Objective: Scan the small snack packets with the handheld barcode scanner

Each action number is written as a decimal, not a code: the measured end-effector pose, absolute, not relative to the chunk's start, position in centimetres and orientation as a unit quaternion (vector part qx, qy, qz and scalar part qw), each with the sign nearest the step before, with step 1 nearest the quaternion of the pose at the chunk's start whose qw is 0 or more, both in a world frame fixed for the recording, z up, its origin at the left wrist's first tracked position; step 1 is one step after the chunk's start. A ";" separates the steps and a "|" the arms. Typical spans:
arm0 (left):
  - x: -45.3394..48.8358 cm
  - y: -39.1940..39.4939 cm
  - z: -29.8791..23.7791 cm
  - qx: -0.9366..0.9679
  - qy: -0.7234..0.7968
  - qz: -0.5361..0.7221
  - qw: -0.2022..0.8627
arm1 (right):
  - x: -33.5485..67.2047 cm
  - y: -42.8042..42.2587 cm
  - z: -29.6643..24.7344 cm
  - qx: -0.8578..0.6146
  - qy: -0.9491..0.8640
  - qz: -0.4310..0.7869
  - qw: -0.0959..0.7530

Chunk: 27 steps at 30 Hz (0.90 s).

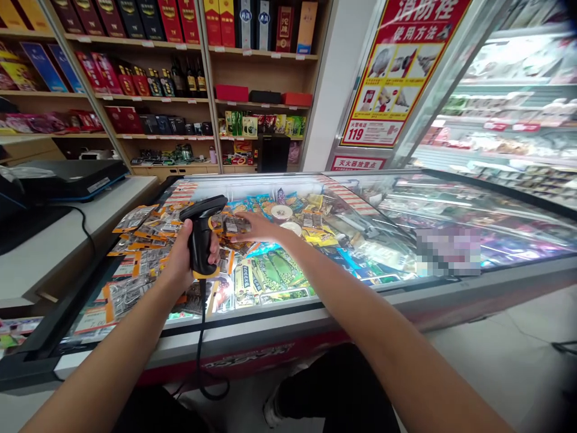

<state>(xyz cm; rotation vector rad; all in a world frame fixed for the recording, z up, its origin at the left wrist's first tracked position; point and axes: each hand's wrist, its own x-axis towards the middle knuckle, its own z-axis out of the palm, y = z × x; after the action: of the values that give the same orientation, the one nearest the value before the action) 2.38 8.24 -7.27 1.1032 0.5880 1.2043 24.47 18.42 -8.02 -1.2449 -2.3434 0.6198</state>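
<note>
My left hand (183, 255) is closed round the grip of a black barcode scanner (201, 231) with a yellow base; its head points right and its black cable hangs down past the freezer's front edge. My right hand (255, 227) reaches across the glass lid and pinches a small orange-and-clear snack packet (234, 225) just in front of the scanner head. Several similar orange packets (135, 252) lie spread over the left part of the chest freezer's glass lid (396, 240).
Under the glass lie packaged frozen goods (270, 270). A white counter (54, 240) with a black device (67, 177) stands at the left. Wooden shelves (180, 78) of boxes and bottles fill the back wall. An upright chiller (509, 108) stands at the right.
</note>
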 end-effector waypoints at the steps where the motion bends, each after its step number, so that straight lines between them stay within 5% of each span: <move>1: 2.4 8.2 -7.2 0.487 0.258 0.527 0.647 | 24.3 18.4 -8.0 -0.452 -0.840 0.220 0.204; 6: 2.2 8.1 -7.1 0.501 0.263 0.517 0.642 | 24.7 18.2 -8.1 -0.466 -0.838 0.198 0.205; 14: 3.7 8.4 -7.4 0.535 0.287 0.502 0.615 | 31.7 17.6 -7.6 -0.466 -0.794 0.218 0.324; 27: 8.3 9.4 -8.0 0.633 0.274 0.453 0.565 | 34.3 15.1 -9.0 -0.564 -0.787 0.086 0.236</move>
<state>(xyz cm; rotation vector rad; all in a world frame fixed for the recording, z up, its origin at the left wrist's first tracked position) 8.34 9.44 -8.04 1.4881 0.6437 1.0660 34.32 15.15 -9.02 -1.5459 -2.1571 0.2363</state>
